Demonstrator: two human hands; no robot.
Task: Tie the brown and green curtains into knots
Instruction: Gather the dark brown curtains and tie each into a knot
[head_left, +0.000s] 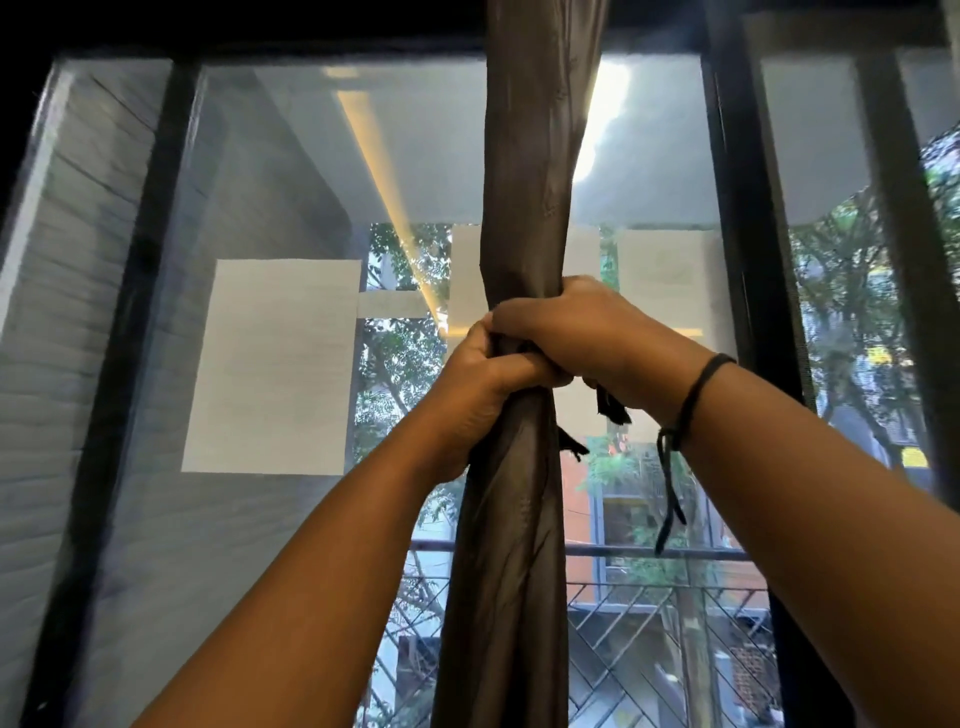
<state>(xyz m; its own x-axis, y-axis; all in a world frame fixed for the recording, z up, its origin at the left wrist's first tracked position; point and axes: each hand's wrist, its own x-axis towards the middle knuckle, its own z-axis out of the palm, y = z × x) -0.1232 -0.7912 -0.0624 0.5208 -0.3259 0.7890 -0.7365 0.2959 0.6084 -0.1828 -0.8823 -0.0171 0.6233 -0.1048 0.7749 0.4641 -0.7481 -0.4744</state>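
A brown curtain, gathered into a thick rope, hangs down the middle of the window. My left hand is wrapped around it from the left, fingers closed on the fabric. Just above and to the right, my right hand grips the same bunch, its fingers curled over the front. The two hands touch where the fabric narrows. Short dark strips of a tie stick out below my right hand. A black cord bracelet sits on my right wrist. No green curtain is in view.
The large glass window has black frames left and right of the curtain. White paper sheets are stuck on the glass. Outside are a metal balcony railing, trees and an orange building.
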